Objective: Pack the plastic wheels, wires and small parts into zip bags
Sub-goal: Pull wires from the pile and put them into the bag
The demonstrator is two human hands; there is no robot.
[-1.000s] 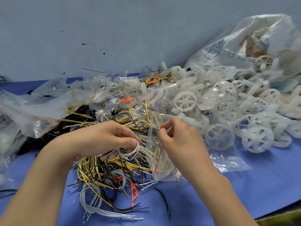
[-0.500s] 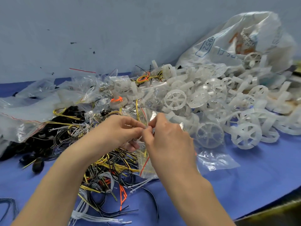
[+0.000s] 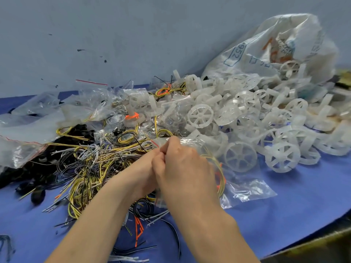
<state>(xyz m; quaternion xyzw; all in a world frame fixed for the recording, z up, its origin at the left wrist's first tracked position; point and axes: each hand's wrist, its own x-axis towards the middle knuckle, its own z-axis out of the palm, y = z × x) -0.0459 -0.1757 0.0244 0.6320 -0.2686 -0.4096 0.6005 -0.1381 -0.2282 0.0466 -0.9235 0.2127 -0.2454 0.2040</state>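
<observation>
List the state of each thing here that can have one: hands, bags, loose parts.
left hand: pinching the held zip bag's top edge.
right hand: pinching the same edge.
held zip bag: holds yellow wires; sealed or not, cannot tell.
plastic wheels: loose, heaped, unbagged.
white sack: on its side, mouth open, plastic wheels spilling out.
wire pile: loose, tangled on the table.

Small-parts workshop, heaped wheels [image 3: 239, 158], wires [image 3: 85, 168], bags [image 3: 24, 137]

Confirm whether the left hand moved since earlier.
Yes: the left hand moved right, toward the spoked wheel, meeting the right hand on the zip bag.
</observation>
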